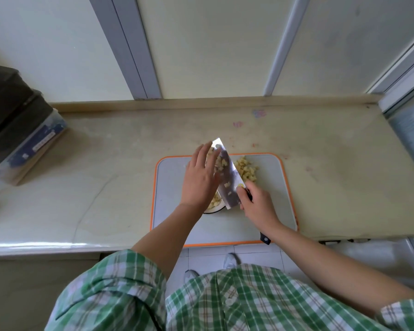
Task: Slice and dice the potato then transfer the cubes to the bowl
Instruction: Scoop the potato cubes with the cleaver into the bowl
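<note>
1. I see the right hand (257,204) gripping the cleaver (228,185), tilted over the bowl (216,209)
2. Left hand (201,180), fingers straight, presses potato cubes (220,163) against the blade
3. Other cubes lie on the cutting board (275,177)

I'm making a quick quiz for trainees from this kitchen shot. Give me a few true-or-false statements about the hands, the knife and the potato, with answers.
1. The right hand grips the knife. True.
2. The left hand holds a whole potato. False: its straight fingers press potato cubes against the flat of the knife.
3. Every cube has left the cutting board. False: a pile of cubes lies on it, to the right of the knife.
4. A bowl sits below the knife, partly hidden by it and the left hand. True.
5. The cutting board has a blue rim. False: the rim is orange.
</note>
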A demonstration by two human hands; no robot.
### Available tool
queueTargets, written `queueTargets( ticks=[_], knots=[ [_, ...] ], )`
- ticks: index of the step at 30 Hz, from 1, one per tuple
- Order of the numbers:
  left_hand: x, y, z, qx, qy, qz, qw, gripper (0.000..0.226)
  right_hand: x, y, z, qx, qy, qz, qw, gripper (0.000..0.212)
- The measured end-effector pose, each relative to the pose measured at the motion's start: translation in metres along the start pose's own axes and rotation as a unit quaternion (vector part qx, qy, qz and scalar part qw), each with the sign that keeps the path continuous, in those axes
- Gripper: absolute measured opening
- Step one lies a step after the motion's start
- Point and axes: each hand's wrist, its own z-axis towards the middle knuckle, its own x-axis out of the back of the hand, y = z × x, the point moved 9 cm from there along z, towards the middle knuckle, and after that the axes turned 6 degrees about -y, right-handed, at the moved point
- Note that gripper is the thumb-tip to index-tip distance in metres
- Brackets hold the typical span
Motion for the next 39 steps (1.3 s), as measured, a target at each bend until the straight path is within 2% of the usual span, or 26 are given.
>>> queueTargets(
  ticks=[2,6,14,17,20,24,28,32,34,37,39],
  knots=[
    [-0.002,0.0,0.006,0.009,-0.008,-0.023,1.0,0.05,0.002,0.002,-0.001,0.003,0.002,-0.008,1.0,0.033],
    [-0.01,-0.003,-0.002,0.034,-0.025,-0.044,0.998,0.031,0.005,0.003,-0.003,0.0,0.003,-0.005,1.0,0.03],
    [-0.025,-0.021,-0.029,0.066,-0.061,0.007,0.996,0.024,0.008,0.003,0.002,-0.013,0.008,-0.006,1.0,0.03],
    [-0.012,-0.008,-0.021,0.036,-0.019,-0.006,0.999,0.029,0.008,0.002,0.001,-0.009,0.004,-0.01,1.0,0.031],
    [-0.005,0.016,-0.005,-0.017,-0.013,-0.044,0.999,0.042,0.006,0.002,0.001,-0.005,-0.003,-0.012,1.0,0.03],
    [-0.009,0.029,-0.002,-0.064,-0.024,-0.031,0.997,0.028,0.005,0.002,0.001,-0.01,-0.006,0.004,1.0,0.029],
    [-0.025,0.006,-0.017,-0.039,-0.059,-0.013,0.997,0.03,0.008,0.003,0.002,-0.015,0.001,0.002,1.0,0.029],
    [-0.023,-0.009,-0.025,-0.001,-0.062,-0.018,0.998,0.017,0.007,0.006,0.004,-0.016,0.005,-0.005,1.0,0.029],
    [-0.016,0.005,-0.021,-0.022,-0.044,-0.037,0.998,0.011,0.005,0.004,0.005,-0.011,0.005,-0.008,1.0,0.029],
    [-0.013,0.033,-0.015,-0.081,-0.025,-0.046,0.995,0.017,0.003,0.003,0.007,-0.011,0.007,-0.013,1.0,0.027],
    [-0.018,0.035,-0.015,-0.079,-0.031,-0.033,0.996,0.007,0.003,0.004,0.008,-0.015,0.008,-0.013,1.0,0.027]
  ],
)
